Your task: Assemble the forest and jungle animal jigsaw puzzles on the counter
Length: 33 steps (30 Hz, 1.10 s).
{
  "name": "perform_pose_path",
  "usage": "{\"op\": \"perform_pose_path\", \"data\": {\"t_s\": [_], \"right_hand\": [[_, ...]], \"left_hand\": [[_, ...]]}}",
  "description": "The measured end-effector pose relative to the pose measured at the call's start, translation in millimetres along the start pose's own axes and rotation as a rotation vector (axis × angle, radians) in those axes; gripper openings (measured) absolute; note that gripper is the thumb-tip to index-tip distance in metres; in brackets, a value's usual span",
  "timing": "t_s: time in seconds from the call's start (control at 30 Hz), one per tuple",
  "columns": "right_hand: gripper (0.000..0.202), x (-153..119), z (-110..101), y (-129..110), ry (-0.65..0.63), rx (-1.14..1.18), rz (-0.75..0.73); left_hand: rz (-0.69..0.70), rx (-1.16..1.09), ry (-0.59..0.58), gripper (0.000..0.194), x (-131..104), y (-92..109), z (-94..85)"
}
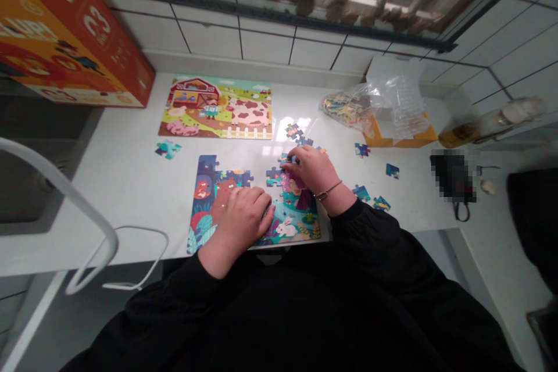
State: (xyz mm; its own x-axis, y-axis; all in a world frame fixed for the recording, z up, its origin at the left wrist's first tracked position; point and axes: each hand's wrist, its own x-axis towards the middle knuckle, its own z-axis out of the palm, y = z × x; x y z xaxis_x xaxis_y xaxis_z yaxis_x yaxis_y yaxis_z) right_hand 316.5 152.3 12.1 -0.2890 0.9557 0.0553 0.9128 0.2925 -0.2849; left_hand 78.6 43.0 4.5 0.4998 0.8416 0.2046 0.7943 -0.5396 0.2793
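A partly assembled forest puzzle [204, 189] lies near the counter's front edge, with a bear, a fox and a white rabbit on it. My left hand [246, 212] rests on its middle, fingers curled; what they hold, if anything, is hidden. At the upper right part of the puzzle, my right hand [313, 171] has its thumb and forefinger closed on a blue puzzle piece [284, 158]. Just left of that hand another blue piece [274, 176] sits beside a gap in the top row. Behind the right hand lie more loose pieces [294, 131].
A farm picture [218, 107] lies behind the puzzle, with a loose teal piece [168, 149] below it. Several pieces [361, 192] are scattered at right. A big orange box [87, 40], a yellow box [403, 136] with plastic bags, and a white cable [163, 247] surround the work.
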Motion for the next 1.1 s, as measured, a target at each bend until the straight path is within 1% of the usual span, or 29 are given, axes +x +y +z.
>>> {"op": "perform_pose_path", "data": {"t_s": [0.27,0.4,0.63,0.87,1.1], "right_hand": [[0.017,-3.1,-1.5,9.7,0.005,0.075,-0.105],[0.018,-2.1,-0.8,14.8,0.003,0.098,-0.208],[0.023,1.0,-2.2,14.5,-0.036,0.083,-0.303],[0.02,-1.7,-5.0,9.8,-0.034,0.107,-0.294],[0.003,-3.9,-3.6,14.3,-0.025,0.112,-0.278]], "left_hand": [[0.005,0.015,-0.007,0.019,-0.4,-0.6,1.1],[0.002,0.009,-0.011,0.018,0.3,-0.1,0.2],[-0.001,-0.003,0.0,0.017,-1.0,-1.2,2.5],[0.003,0.009,-0.003,0.017,0.0,-0.4,0.9],[0.009,0.033,-0.006,0.019,0.1,-1.3,1.9]]}}
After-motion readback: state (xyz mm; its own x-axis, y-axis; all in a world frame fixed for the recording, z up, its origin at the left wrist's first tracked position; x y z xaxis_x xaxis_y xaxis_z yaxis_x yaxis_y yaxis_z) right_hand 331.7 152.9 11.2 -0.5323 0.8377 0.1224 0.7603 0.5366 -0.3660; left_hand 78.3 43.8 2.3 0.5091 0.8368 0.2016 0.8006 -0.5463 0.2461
